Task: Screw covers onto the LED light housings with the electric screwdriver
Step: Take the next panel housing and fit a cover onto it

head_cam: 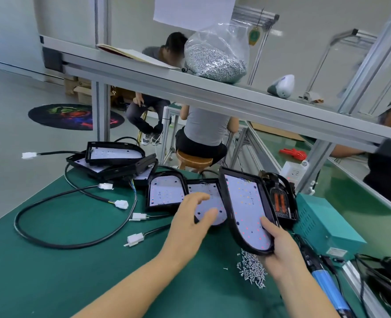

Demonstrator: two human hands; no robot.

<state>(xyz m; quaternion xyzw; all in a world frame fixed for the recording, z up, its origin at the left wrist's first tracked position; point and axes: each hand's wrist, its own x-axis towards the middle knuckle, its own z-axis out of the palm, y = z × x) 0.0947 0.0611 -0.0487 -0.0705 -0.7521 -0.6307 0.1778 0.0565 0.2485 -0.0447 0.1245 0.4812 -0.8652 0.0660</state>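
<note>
Right hand [279,246] gripping a tilted black LED light housing with white board [247,207], left hand [190,223] fingers spread, hovering over green bench mat [75,260], loose silver screws [252,269] beside

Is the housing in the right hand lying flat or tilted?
Tilted: the right hand grips the housing by its near end, far end raised.

I see one black LED housing [247,210] tilted upright at centre-right, white LED board exposed. Two more housings [167,191] lie flat centre-frame; a blue electric screwdriver [323,278] lies lower right.
</note>
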